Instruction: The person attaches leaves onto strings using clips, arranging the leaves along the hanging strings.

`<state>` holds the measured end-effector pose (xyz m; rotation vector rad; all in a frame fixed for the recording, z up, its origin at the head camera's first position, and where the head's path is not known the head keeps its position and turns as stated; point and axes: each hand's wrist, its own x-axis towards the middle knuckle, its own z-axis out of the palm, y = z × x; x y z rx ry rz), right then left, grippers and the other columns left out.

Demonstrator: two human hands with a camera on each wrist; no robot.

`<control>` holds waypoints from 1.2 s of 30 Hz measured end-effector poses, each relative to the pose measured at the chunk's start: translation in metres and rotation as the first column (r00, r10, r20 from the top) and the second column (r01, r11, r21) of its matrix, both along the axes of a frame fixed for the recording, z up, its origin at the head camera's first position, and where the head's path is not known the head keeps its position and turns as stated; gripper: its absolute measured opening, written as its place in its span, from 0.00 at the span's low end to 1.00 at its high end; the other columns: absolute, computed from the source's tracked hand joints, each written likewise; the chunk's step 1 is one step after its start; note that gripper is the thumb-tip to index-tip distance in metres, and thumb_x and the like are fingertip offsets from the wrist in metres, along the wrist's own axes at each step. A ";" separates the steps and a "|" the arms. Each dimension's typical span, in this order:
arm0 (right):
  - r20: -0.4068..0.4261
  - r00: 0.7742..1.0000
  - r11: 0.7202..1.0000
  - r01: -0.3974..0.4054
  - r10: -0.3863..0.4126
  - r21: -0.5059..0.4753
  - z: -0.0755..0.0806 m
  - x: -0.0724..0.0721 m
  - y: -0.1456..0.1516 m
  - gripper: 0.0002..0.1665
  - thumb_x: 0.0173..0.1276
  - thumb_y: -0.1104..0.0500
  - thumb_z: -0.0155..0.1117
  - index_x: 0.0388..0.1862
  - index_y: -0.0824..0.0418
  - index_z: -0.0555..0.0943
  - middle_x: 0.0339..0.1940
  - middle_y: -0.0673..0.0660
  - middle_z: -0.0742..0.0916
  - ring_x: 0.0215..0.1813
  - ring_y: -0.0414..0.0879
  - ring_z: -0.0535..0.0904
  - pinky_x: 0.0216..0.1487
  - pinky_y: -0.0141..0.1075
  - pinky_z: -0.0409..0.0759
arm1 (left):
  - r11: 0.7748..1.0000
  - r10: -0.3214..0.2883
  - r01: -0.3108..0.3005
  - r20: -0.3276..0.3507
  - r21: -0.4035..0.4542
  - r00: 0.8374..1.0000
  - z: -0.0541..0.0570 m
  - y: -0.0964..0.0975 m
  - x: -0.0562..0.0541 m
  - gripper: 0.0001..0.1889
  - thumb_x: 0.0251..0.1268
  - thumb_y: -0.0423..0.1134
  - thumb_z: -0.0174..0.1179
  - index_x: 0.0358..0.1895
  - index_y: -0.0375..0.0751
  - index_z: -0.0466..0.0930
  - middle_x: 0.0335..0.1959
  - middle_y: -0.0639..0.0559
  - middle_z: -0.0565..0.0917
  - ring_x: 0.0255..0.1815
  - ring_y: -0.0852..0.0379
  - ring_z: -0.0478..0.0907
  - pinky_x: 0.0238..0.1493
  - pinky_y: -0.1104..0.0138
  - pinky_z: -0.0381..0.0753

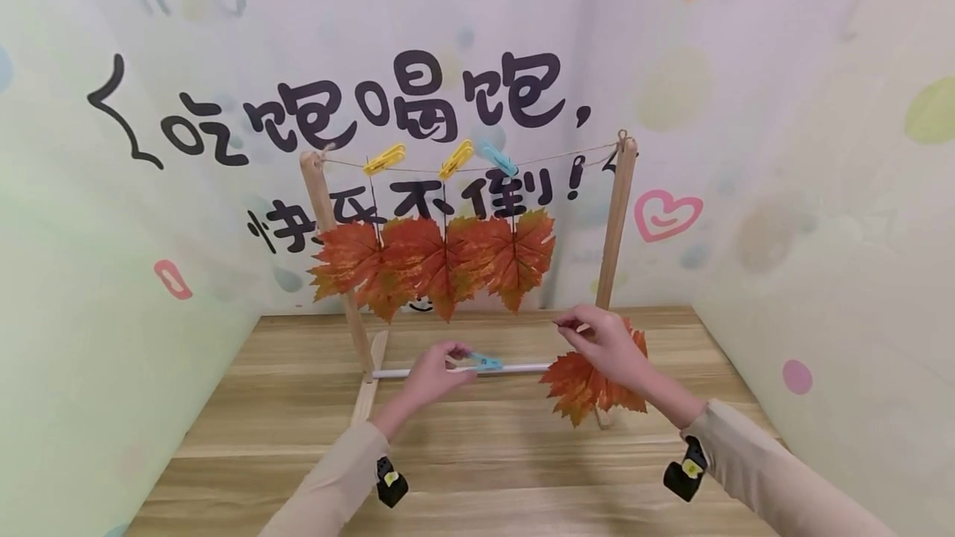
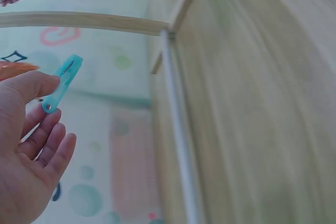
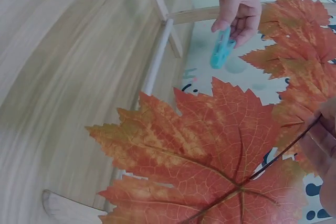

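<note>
My left hand (image 1: 436,373) pinches a light-blue clothespin (image 2: 64,83) between thumb and fingers, in front of the white crossbar of a wooden stand. Between the fingertips of my right hand (image 1: 608,346) is the thin dark stem (image 3: 286,150) of an orange-red artificial maple leaf (image 3: 210,145). That leaf hangs below the hand, near the right post. Above, a string (image 1: 552,161) runs between the posts and bears three similar leaves (image 1: 515,259). Two yellow clothespins (image 1: 385,158) and one blue clothespin (image 1: 496,157) clip their stems to it.
The left post (image 1: 321,193) and right post (image 1: 618,222) rise from wooden feet on the wood-grain table (image 1: 462,471). A white rod (image 1: 525,369) joins them low down. Behind stands a pale wall (image 1: 783,147) with black lettering and coloured spots.
</note>
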<state>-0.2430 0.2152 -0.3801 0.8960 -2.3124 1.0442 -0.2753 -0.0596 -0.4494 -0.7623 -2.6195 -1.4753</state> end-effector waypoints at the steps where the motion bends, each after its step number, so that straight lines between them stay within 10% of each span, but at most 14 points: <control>1: -0.002 1.000 1.000 0.006 -0.006 -0.007 0.005 0.002 -0.002 0.11 0.55 0.74 0.62 0.36 0.63 0.81 0.31 0.53 0.84 0.32 0.42 0.79 0.29 0.32 0.80 | 1.000 0.007 -0.007 0.004 -0.002 1.000 0.005 -0.001 0.000 0.13 0.50 0.32 0.65 0.41 0.33 0.78 0.38 0.45 0.80 0.42 0.49 0.76 0.41 0.61 0.78; 18: 0.011 0.995 0.995 0.096 -0.096 -0.034 0.060 0.013 -0.021 0.08 0.57 0.75 0.60 0.36 0.69 0.80 0.31 0.60 0.83 0.32 0.46 0.77 0.31 0.30 0.80 | 0.999 -0.037 0.037 -0.131 -0.005 0.991 0.068 -0.016 -0.017 0.14 0.49 0.31 0.67 0.42 0.35 0.80 0.38 0.42 0.80 0.41 0.46 0.76 0.37 0.63 0.79; 29: 0.022 0.986 0.979 0.167 -0.166 -0.120 0.082 0.000 -0.018 0.07 0.59 0.74 0.58 0.37 0.73 0.79 0.31 0.65 0.83 0.31 0.49 0.77 0.30 0.23 0.76 | 0.999 -0.037 0.033 -0.267 -0.020 0.963 0.127 -0.010 -0.021 0.14 0.50 0.33 0.66 0.43 0.34 0.80 0.37 0.45 0.81 0.37 0.51 0.77 0.35 0.64 0.80; 36: 0.013 0.986 0.977 0.165 -0.164 -0.134 0.076 -0.033 -0.006 0.08 0.61 0.69 0.60 0.40 0.67 0.80 0.32 0.61 0.84 0.32 0.46 0.76 0.31 0.22 0.76 | 1.000 -0.003 0.004 -0.315 0.002 0.949 0.158 -0.006 -0.026 0.15 0.52 0.35 0.65 0.44 0.34 0.79 0.37 0.45 0.81 0.35 0.51 0.77 0.34 0.66 0.79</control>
